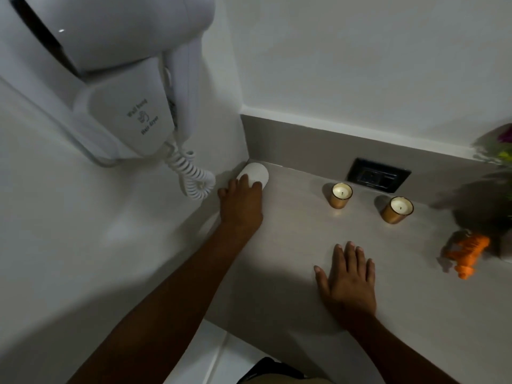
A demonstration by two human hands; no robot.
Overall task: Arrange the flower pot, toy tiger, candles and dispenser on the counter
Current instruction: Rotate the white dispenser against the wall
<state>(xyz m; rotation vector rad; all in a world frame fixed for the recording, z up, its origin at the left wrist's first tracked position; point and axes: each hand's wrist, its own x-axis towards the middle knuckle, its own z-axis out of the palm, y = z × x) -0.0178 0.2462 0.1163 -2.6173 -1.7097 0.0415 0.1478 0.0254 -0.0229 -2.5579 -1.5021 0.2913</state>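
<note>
On the grey counter [291,245] a white rounded dispenser [256,173] stands in the back left corner. My left hand [241,202] is wrapped over its top. My right hand [347,275] lies flat on the counter, fingers spread, holding nothing. Two candles in gold glasses, one [340,195] and another [397,209], stand near the back wall. An orange toy tiger [466,252] lies at the right edge. Behind it the dark flower pot [487,209] is blurred and cut off by the frame.
A white wall-hung hair dryer [116,79] with a coiled cord [194,176] hangs on the left wall, close above the dispenser. A black power socket [378,176] sits in the grey backsplash behind the candles. The counter's front edge runs diagonally at the bottom.
</note>
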